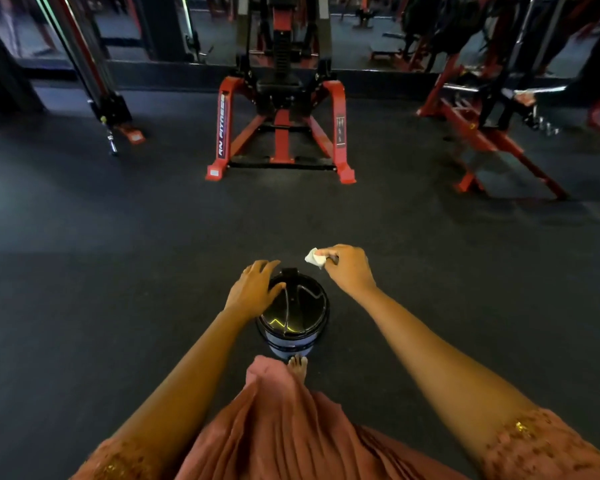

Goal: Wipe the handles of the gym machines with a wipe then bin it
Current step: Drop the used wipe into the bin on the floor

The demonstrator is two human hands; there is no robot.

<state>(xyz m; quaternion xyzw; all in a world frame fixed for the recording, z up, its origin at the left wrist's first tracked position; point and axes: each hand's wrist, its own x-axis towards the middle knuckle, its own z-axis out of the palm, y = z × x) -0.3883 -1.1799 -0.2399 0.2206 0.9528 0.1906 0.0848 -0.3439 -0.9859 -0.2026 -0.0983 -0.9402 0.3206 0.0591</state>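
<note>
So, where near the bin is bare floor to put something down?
The wide floor between the bin and the red machine is bare. So is the floor left of the bin, up to the cable tower, and right of it. Crowded at the bin: left hand on its lid, right hand pinching the wipe, a foot at its base.

bin lid [293,306]: glossy black plastic, smooth, catching reflections | wipe [314,257]: white, crumpled, probably paper, too small to be sure | machine frame [340,133]: red painted metal, slight sheen | floor [118,237]: dark, matt, fine-grained | skirt [274,427]: pink pleated cloth, matt
</note>
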